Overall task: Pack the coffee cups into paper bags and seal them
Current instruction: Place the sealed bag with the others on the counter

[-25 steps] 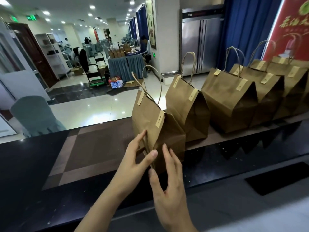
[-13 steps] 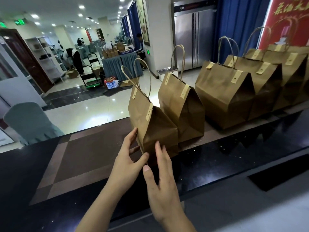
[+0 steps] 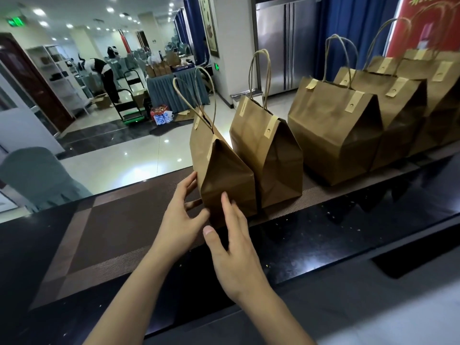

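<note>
1. The nearest paper bag (image 3: 224, 175) is matt brown kraft paper, lightly creased, with twisted paper-cord handles (image 3: 196, 100).
2. The sealed bags beside it (image 3: 333, 135) share the same dull kraft finish; their closing strips (image 3: 270, 129) are paler matt paper.
3. The tabletop (image 3: 348, 232) is dark polished stone, speckled and reflective.
4. The runner (image 3: 119, 235) on it looks like finely ribbed woven cloth, brown and matt.
5. The refrigerator (image 3: 286, 46) is brushed metal.
6. The floor (image 3: 119, 158) is glossy pale tile.

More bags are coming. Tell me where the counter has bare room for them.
Free: the brown mat left of the nearest bag and left hand, and the dark counter strip in front of the row. Crowded: rightward, bags stand side by side along the back edge.
</note>
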A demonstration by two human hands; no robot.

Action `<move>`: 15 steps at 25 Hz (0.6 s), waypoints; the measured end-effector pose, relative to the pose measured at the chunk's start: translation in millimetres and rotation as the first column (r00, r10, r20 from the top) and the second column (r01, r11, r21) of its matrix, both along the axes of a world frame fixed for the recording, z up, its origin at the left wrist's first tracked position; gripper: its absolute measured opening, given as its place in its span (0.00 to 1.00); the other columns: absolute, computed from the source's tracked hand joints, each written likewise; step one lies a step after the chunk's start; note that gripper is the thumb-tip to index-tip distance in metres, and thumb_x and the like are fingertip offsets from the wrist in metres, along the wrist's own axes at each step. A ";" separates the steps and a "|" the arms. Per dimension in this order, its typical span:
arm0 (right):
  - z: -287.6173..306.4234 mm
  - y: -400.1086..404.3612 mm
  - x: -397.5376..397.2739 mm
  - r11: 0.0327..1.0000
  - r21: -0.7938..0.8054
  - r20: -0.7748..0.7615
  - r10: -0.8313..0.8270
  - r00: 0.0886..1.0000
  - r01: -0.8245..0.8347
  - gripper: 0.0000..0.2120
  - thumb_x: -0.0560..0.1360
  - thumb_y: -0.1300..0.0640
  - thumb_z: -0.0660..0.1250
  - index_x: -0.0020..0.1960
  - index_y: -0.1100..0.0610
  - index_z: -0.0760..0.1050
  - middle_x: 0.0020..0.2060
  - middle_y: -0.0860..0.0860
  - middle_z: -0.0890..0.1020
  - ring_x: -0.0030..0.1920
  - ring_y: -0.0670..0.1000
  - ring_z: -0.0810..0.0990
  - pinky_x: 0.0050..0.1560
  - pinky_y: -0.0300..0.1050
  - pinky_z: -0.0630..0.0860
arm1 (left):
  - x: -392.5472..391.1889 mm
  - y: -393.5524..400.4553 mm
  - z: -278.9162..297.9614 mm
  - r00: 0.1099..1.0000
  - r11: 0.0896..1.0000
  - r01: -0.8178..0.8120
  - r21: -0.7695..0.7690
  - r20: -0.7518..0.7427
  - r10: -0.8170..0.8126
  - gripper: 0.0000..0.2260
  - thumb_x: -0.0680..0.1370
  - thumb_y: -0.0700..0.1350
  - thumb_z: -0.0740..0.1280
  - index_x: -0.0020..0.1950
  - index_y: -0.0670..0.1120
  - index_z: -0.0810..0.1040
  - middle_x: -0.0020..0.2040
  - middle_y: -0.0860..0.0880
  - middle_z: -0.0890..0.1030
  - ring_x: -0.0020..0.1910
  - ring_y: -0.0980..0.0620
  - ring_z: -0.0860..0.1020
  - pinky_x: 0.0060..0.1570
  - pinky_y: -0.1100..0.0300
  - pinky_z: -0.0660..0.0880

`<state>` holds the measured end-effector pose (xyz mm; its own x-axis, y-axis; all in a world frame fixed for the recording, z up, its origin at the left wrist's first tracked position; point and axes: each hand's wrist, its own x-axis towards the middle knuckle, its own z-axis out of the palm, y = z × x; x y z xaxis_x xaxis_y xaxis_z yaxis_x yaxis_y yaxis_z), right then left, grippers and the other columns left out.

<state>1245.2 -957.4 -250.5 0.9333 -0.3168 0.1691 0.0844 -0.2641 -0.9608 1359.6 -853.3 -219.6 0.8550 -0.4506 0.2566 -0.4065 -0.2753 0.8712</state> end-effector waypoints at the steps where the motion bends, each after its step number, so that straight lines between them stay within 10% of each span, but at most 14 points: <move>1: -0.1 -1.6 0.2 1.000 0.002 0.001 -0.003 1.000 0.003 0.33 0.75 0.28 0.52 0.76 0.24 0.40 0.80 0.34 0.46 0.78 0.33 0.46 0.74 0.41 0.56 | 1.1 -1.3 0.1 1.000 1.000 -0.005 0.007 0.003 0.005 0.35 0.76 0.37 0.72 0.78 0.58 0.63 0.72 0.59 0.71 0.63 0.70 0.73 0.53 0.71 0.76; 15: -5.7 0.6 -30.9 0.999 0.021 0.028 0.037 0.999 -0.037 0.29 0.82 0.38 0.59 0.78 0.29 0.51 0.78 0.36 0.58 0.78 0.39 0.59 0.78 0.52 0.63 | -70.0 24.0 -4.9 0.987 0.992 -0.110 0.061 -0.110 0.116 0.35 0.76 0.48 0.73 0.77 0.64 0.59 0.77 0.58 0.65 0.69 0.54 0.71 0.54 0.66 0.75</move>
